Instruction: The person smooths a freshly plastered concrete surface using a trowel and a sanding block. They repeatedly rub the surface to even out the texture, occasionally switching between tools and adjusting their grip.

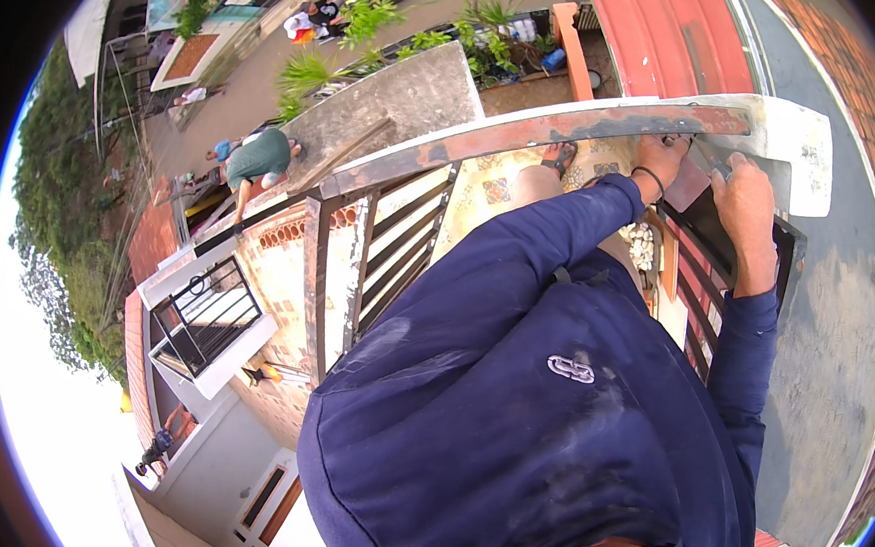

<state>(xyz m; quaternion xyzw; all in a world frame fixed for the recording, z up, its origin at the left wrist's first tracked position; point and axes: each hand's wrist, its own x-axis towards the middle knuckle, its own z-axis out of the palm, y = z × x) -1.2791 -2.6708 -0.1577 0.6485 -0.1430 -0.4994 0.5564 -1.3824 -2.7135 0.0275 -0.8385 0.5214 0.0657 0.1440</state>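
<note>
A long metal rail (549, 129) with patchy rust-red and grey paint runs across the view ahead of me. My left hand (658, 165), with a dark band at the wrist, is closed at the rail's lower edge, its fingers curled against the metal. Just to the right, my right hand (744, 200) is closed, thumb and fingers pinched together beside the rail's right end. Whatever it grips is small and mostly covered by the fingers. Between the hands lies a flat grey-brown surface (691, 184). Dark railing bars (700, 303) slope below my right hand.
Left of me, dark slatted railing (400, 241) joins a metal post (318, 281). A co-worker in a green shirt (260, 156) bends with one arm reaching down toward the railing. A grey concrete ledge (822, 330) is at my right. Patterned tiles (493, 190) lie below.
</note>
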